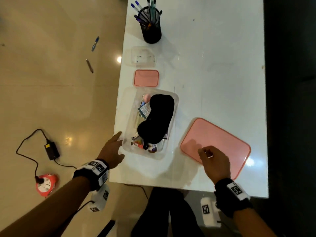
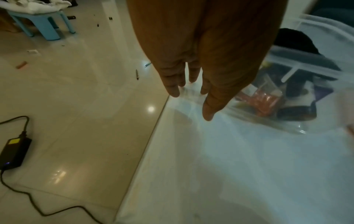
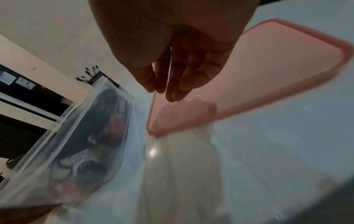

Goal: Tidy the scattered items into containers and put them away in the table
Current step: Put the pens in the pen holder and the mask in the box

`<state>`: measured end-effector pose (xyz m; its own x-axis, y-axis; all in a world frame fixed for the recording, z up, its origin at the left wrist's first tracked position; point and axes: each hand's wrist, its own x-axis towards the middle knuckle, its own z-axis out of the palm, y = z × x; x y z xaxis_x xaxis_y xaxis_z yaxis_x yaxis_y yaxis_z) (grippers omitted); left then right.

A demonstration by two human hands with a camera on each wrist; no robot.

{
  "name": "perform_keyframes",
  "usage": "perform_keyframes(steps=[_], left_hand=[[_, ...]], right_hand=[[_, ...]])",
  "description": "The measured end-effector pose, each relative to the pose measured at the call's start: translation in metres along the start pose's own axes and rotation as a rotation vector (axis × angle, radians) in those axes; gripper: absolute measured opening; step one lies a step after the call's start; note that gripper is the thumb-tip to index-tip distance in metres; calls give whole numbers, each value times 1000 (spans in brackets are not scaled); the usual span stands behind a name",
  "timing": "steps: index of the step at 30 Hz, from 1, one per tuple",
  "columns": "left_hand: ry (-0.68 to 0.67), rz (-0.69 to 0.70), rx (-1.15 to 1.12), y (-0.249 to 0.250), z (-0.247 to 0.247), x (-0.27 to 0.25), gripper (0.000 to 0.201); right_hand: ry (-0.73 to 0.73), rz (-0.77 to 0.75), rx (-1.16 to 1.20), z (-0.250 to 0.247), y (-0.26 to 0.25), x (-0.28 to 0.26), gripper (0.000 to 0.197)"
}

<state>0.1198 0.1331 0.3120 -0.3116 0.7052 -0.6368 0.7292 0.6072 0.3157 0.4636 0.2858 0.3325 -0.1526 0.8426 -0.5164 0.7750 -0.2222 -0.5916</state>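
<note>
A large clear container [image 1: 176, 101] stands near the white table's [image 1: 213, 65] left edge. It holds a black eye mask [image 1: 157, 117], a small bottle [image 1: 152, 147] and several packets. Its large pink lid [image 1: 217, 146] lies flat on the table to the right. My left hand [image 1: 112, 147] reaches with straight fingers to the container's near left corner [image 2: 268, 124]; whether the left hand [image 2: 191, 94] touches it is unclear. My right hand [image 1: 212, 159] hovers over the lid's near left part, fingers loosely curled and holding nothing. From the right wrist, the right hand [image 3: 164, 91] hangs just above the lid [image 3: 268, 75].
Further back along the left edge lie a small pink lid [image 1: 146, 78], a small clear container [image 1: 142, 56] and a black mesh pen holder [image 1: 151, 26]. Two pens [image 1: 95, 43] [image 1: 89, 65], a power adapter [image 1: 51, 150] and a red socket reel [image 1: 47, 184] are on the floor.
</note>
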Motion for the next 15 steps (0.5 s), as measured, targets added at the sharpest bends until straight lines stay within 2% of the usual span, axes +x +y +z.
perform_keyframes(steps=[4, 9, 12, 15], left_hand=[[-21, 4, 25, -9, 21, -14, 90], [-81, 62, 22, -16, 27, -11, 99], [-112, 114, -93, -31, 14, -8, 88], [-100, 139, -275, -48, -7, -7, 59]], right_hand=[[-115, 73, 55, 29, 19, -50, 13], [-314, 22, 10, 74, 7, -84, 11], [-410, -42, -67, 107, -21, -95, 12], [-491, -124, -162, 146, -61, -105, 14]])
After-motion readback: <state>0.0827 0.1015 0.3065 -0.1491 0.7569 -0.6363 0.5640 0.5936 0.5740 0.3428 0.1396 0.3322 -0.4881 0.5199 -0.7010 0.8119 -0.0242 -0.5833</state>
